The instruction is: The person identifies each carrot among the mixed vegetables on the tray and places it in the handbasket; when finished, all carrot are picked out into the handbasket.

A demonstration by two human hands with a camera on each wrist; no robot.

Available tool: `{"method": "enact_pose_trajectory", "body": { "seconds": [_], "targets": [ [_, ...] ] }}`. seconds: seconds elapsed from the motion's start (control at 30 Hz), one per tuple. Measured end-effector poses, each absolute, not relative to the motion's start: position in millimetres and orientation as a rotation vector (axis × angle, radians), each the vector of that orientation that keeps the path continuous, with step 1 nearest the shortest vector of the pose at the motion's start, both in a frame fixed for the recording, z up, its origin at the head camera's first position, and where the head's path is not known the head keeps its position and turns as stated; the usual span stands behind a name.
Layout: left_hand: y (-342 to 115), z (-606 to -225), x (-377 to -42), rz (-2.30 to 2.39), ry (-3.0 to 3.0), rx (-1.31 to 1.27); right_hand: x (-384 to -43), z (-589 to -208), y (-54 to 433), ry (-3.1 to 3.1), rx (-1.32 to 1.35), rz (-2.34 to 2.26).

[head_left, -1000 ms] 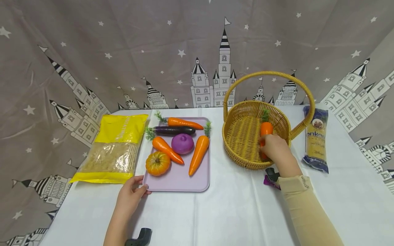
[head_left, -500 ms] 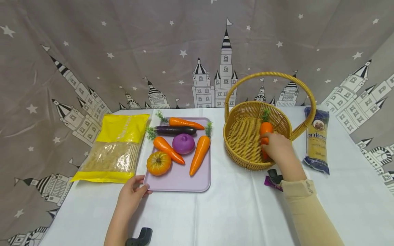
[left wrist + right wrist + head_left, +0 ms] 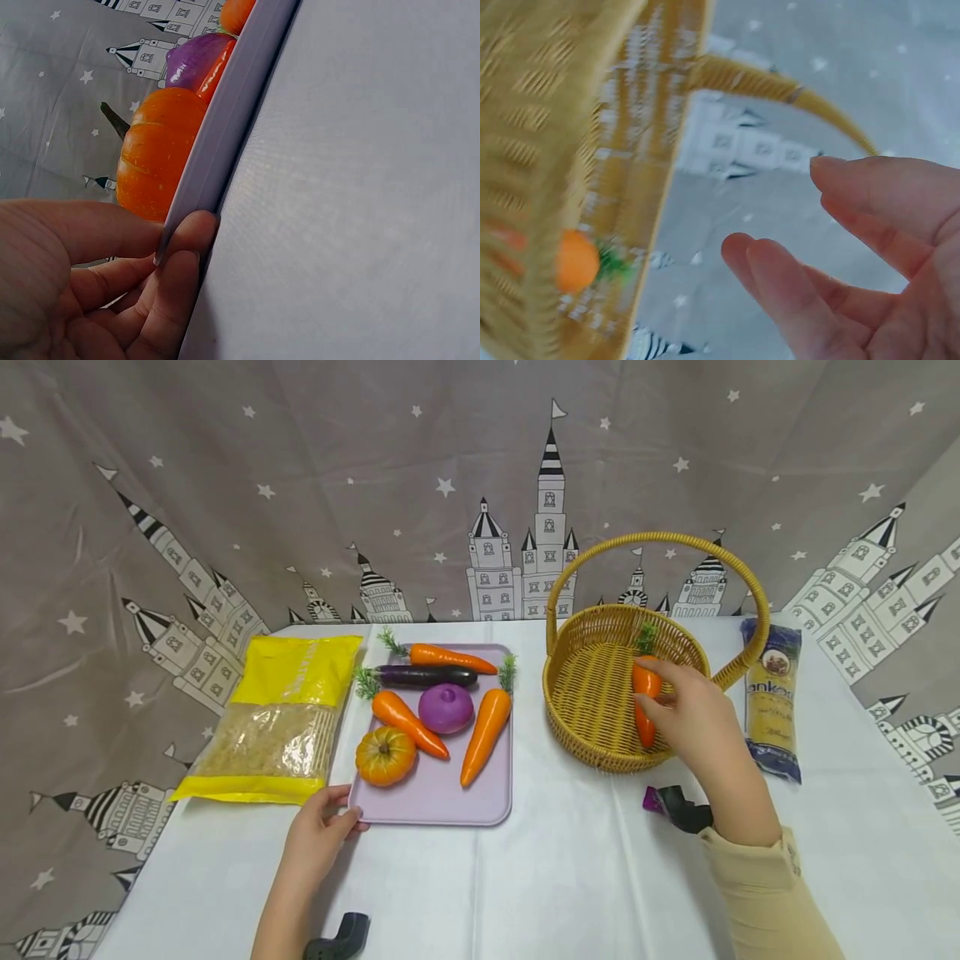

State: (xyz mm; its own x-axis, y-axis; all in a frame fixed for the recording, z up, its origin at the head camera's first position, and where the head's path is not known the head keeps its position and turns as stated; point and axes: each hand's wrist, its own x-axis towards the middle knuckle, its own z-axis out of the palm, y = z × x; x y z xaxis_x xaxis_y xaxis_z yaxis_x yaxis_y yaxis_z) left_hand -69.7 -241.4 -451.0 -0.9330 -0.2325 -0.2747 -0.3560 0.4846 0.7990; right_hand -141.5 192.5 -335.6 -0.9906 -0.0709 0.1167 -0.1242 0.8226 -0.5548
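Note:
My left hand pinches the near left corner of a lilac tray; in the left wrist view its thumb and fingers close on the rim. On the tray lie a small pumpkin, a purple onion-like vegetable, an eggplant and three orange carrots, one along the right side. Another carrot lies inside the wicker basket against its right part. Above the basket's near right rim is my right hand, thumb and fingers spread apart with nothing between them.
A yellow bag of pasta lies left of the tray. Right of the basket lies a blue-ended pasta packet. The basket's tall handle arches above it. A purple item shows by the right wrist's black camera mount.
My right hand has let go of the carrot in the basket and drawn back up and to the right, its fingers opening. The left hand stays at the tray corner.

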Motion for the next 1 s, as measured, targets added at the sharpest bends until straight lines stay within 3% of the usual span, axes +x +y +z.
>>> {"method": "enact_pose_trajectory", "body": {
  "seconds": [0.53,1.0],
  "targets": [
    [-240.9,-450.3,-69.5,1.426,2.601,-0.534,-116.0,-324.8,141.7,-2.855,0.372,1.139],
    [-241.0,-449.6,-68.5,1.429,2.598,-0.528,-125.3,-355.9,96.1,-2.894,0.473,1.298]
  ]
}}
